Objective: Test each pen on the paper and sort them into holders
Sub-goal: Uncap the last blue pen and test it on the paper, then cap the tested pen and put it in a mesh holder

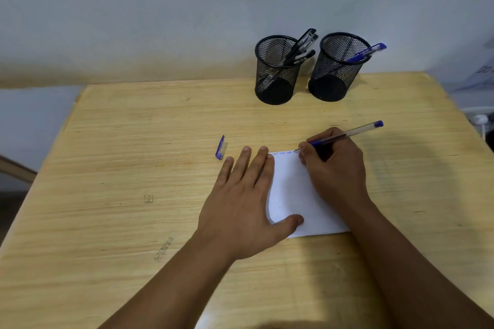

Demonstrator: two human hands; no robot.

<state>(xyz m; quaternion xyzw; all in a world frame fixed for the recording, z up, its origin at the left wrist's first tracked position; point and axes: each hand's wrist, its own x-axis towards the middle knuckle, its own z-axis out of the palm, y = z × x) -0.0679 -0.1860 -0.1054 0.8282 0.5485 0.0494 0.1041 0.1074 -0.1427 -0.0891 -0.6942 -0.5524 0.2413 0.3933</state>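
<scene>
2 black wire-mesh pen holders stand side by side at the far edge of the wooden table [133, 141], near the wall. The left holder [276, 72] contains several black-capped pens [302, 47] leaning to the right over its rim. The right holder [337, 69] contains blue-capped pens [367, 52], likewise leaning right; the exact count cannot be told.

The right hand [334, 165] grasps a clear-barrelled blue pen [347, 135] in a writing grip, fingers curled round the barrel near the tip, the blue end plug pointing up and to the right. The pen tip meets the top edge of the white paper [294, 189], beside a short row of small blue written marks [280, 153].

The left hand [246, 200] lies flat, fingers straight and together, pressing on the paper's left edge, with the thumb resting on the sheet's lower left part.

The pen's blue cap [220, 147] lies on the table, just left of the left fingertips and apart from both hands.
</scene>
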